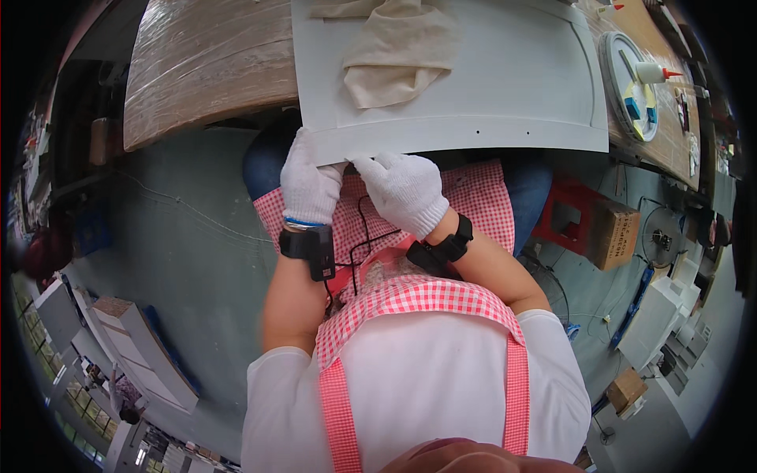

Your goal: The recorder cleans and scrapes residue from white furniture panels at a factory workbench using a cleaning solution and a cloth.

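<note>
1. Your left hand (309, 183), white cotton glove, sits at the near edge of the grey panel (489, 87); fingers curl over that edge & grip it.
2. Your right hand (404, 189), same glove type, is just beside the left one, touching the same edge; fingers bent down onto the panel lip, pinching it. What's under the fingertips: can't tell.
3. Grey panel lies flat on the bench (205, 63), which is wrapped in clear plastic film; the panel's near edge overhangs toward your lap. Small holes dot the panel along that edge.
4. Beige cloth (394, 55) lies crumpled on the panel's far part, well apart from both hands.
5. Black wrist bands on both arms w/ a thin black cable running between them over your red-checked apron (418, 303).
6. Right side of bench: round white tray (611, 59) w/ a glue bottle (658, 73), red tip, lying across it.
7. Red stool (564, 217) & cardboard box (615, 232) on the floor to your right.
</note>
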`<state>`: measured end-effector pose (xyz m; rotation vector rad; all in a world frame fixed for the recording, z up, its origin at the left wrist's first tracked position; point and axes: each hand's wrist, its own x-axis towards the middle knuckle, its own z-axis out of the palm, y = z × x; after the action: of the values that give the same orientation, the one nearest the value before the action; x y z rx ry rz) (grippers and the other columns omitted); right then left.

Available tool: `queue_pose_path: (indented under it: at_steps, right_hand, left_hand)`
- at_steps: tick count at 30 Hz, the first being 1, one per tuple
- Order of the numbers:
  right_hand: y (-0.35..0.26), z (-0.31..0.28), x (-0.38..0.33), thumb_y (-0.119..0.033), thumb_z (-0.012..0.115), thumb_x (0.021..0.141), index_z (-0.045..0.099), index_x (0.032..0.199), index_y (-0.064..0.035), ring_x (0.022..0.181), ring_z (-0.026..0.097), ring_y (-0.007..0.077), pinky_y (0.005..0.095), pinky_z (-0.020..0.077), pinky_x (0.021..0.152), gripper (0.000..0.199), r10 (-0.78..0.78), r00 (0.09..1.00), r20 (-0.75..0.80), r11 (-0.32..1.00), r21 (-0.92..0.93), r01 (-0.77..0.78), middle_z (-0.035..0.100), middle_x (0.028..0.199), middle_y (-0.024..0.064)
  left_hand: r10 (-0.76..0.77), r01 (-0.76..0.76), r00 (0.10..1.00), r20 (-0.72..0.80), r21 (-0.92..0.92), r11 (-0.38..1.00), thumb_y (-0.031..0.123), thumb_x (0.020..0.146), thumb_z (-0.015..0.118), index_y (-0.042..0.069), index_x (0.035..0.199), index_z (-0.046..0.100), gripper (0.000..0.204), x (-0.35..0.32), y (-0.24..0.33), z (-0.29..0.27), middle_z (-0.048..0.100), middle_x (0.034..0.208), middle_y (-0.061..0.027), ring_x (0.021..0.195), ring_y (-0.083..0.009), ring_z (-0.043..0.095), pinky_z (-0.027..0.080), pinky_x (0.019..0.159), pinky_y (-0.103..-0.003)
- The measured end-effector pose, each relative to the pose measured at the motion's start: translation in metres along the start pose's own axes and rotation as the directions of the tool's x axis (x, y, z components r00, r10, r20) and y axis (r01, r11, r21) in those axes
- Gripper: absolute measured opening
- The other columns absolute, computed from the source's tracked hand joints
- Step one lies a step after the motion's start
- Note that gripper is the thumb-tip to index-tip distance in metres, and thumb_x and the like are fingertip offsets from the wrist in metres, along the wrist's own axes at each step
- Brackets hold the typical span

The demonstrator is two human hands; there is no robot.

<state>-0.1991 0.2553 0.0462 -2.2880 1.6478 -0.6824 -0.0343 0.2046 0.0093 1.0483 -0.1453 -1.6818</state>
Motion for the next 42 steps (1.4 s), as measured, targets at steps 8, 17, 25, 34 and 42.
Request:
queue_pose_path:
  at_steps: [8, 17, 25, 34, 42]
  right_hand:
    - [0.073, -0.043, -0.029, -0.008, 0.068, 0.086, 0.072, 0.108, -0.0129, 0.068, 0.067, 0.0306, 0.0394, 0.0535, 0.059, 0.022, 0.274, 0.884, -0.378, 0.924, -0.151, -0.351, 0.067, 0.081, 0.0103]
    - [0.061, -0.032, -0.007, -0.009, 0.067, 0.086, 0.070, 0.106, -0.0129, 0.072, 0.067, 0.0315, 0.0409, 0.0535, 0.062, 0.020, 0.340, 0.855, -0.393, 0.919, -0.053, -0.390, 0.067, 0.083, 0.0097]
    - [0.088, -0.052, -0.004, -0.009, 0.067, 0.086, 0.072, 0.103, -0.0099, 0.077, 0.069, 0.0331, 0.0418, 0.0552, 0.067, 0.017, 0.367, 0.858, -0.359, 0.927, 0.059, -0.371, 0.070, 0.087, 0.0129]
    - [0.088, -0.052, -0.004, -0.009, 0.069, 0.084, 0.072, 0.103, -0.0115, 0.070, 0.068, 0.0322, 0.0414, 0.0538, 0.061, 0.020, 0.329, 0.899, -0.289, 0.942, 0.033, -0.334, 0.068, 0.081, 0.0118]
    - [0.101, -0.051, -0.012, -0.014, 0.067, 0.084, 0.070, 0.105, -0.0154, 0.064, 0.065, 0.0319, 0.0430, 0.0514, 0.055, 0.021, 0.261, 0.904, -0.338, 0.964, 0.044, -0.262, 0.063, 0.076, 0.0084]
  left_hand:
    - [-0.135, 0.224, 0.933, 0.334, -0.244, 0.944, 0.048, 0.110, 0.025, -0.009, 0.148, 0.034, 0.069, -0.014, 0.010, -0.007, 0.043, 0.151, -0.0279, 0.140, -0.0438, 0.043, 0.037, 0.116, -0.059]
    - [0.463, -0.447, 0.875, 0.141, 0.602, 0.662, 0.008, 0.099, 0.062, -0.005, 0.143, 0.047, 0.049, 0.005, 0.035, 0.032, 0.055, 0.143, -0.0164, 0.132, -0.0255, 0.053, 0.042, 0.112, -0.037]
    - [0.216, -0.869, 0.399, 0.891, 0.442, -0.222, 0.021, 0.091, 0.072, 0.003, 0.131, 0.061, 0.045, 0.061, 0.052, 0.197, 0.068, 0.121, -0.0178, 0.109, -0.0331, 0.067, 0.053, 0.095, -0.041]
    - [-0.071, -0.366, 0.887, 0.457, 0.599, -0.712, 0.040, 0.087, 0.063, 0.010, 0.143, 0.045, 0.066, 0.098, 0.025, 0.266, 0.072, 0.111, -0.0199, 0.107, -0.0365, 0.068, 0.055, 0.087, -0.048]
    - [0.265, -0.379, 0.768, 0.584, 0.746, -0.547, 0.043, 0.088, 0.063, 0.006, 0.122, 0.067, 0.050, 0.095, 0.059, 0.308, 0.074, 0.104, -0.0222, 0.102, -0.0384, 0.070, 0.055, 0.089, -0.046]
